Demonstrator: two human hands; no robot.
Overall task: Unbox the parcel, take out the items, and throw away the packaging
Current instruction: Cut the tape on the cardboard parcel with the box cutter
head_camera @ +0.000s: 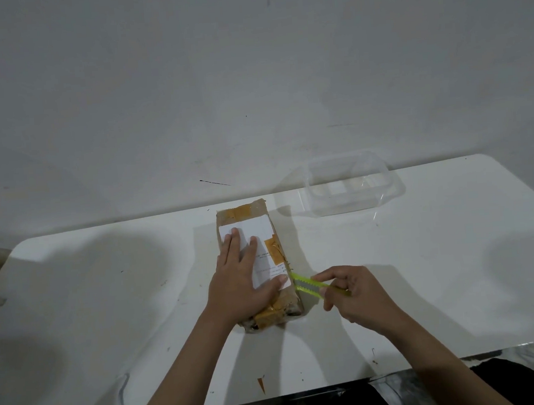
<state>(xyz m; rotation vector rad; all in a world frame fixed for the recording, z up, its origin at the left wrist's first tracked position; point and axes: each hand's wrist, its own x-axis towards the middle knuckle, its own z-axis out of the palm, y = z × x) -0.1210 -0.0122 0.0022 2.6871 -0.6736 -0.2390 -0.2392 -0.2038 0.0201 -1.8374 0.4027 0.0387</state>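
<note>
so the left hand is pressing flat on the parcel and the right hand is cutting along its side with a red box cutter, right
Not quite: the box cutter is yellow-green, not red. The head view shows it. The rest stands: the left hand presses flat on the parcel, and the right hand holds the cutter against the parcel's right side.

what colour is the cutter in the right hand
Bright yellow-green; the utility knife held by the right hand shows in the head view.

The parcel point(257, 263) lies mid-table point(456, 267); a plastic container point(350, 186) sits at its two o'clock, a utility knife point(317, 284) touching at four
</note>
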